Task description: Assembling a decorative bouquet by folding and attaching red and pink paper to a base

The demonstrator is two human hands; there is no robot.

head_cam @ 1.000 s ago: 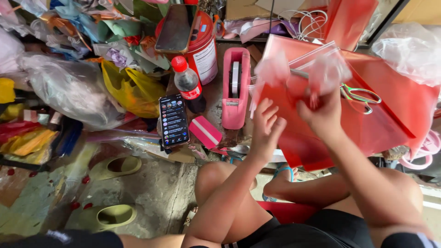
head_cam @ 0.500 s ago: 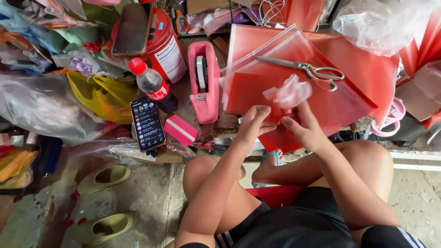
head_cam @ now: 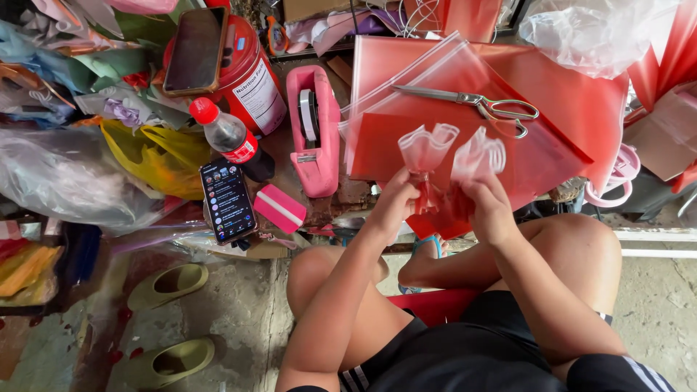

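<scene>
From the head view, the left hand point(head_cam: 392, 203) pinches the gathered neck of a piece of clear wrapping film point(head_cam: 427, 149), whose ruffled top fans upward at 12 o'clock from the fingers. The right hand point(head_cam: 488, 207) sits just beside it at 3 o'clock, fingers closed on a second ruffle of the same film point(head_cam: 479, 154). Both hands are closed on the film, not spread. Between and below the hands a scrap of red sheet point(head_cam: 443, 214) shows.

At 12 o'clock from the hands lies a stack of red sheets point(head_cam: 566, 101), some in clear sleeves, and a pair of scissors point(head_cam: 475, 105) rests flat on top, blades pointing toward 9 o'clock. At 10 o'clock from the hands stands a pink tape dispenser point(head_cam: 316, 131). Farther toward 9 o'clock a soda bottle point(head_cam: 231, 141) with a red cap lies tilted, and a phone point(head_cam: 227, 201) with a lit screen lies below it, with a small pink block point(head_cam: 279, 208) at its 3 o'clock side. A red canister point(head_cam: 247, 80) sits at 10 o'clock, a second dark phone point(head_cam: 194, 49) lying on its lid. Yellow and clear plastic bags point(head_cam: 109, 167) pile at 9 o'clock.

At 7 o'clock, two green slippers point(head_cam: 170, 319) lie on the concrete floor point(head_cam: 239, 312). The person's bare knees fill the lower middle.
</scene>
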